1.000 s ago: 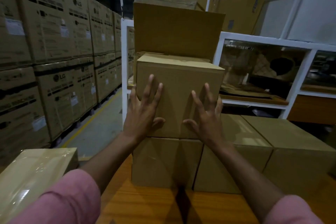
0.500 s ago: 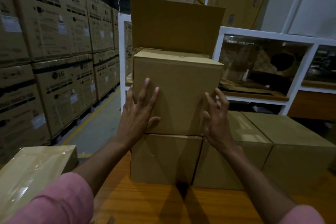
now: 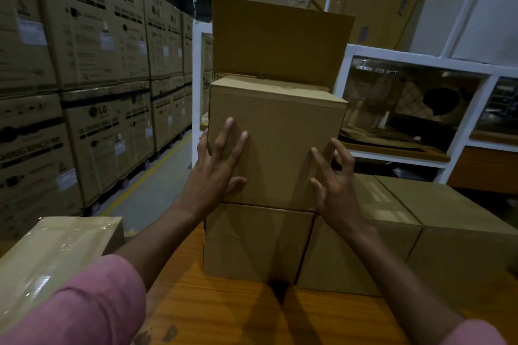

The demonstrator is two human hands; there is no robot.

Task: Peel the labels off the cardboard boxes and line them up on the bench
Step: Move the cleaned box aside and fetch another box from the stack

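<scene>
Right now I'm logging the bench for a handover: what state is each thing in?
Plain brown cardboard box on top: closed, stacked on a lower box.
Lower brown box: closed, on the wooden bench.
Left hand: flat on the top box.
Right hand: fingers bent at its right edge.

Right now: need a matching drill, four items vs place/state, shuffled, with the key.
Items:
1. left hand
2. top box
3. wrapped box
4. right hand

Place/state:
A. stacked on another box on the bench
B. fingers bent at the top box's right edge
C. flat on the top box's front, fingers spread
D. far left, under shiny plastic film

Pairs: 1-C, 2-A, 3-D, 4-B
</scene>
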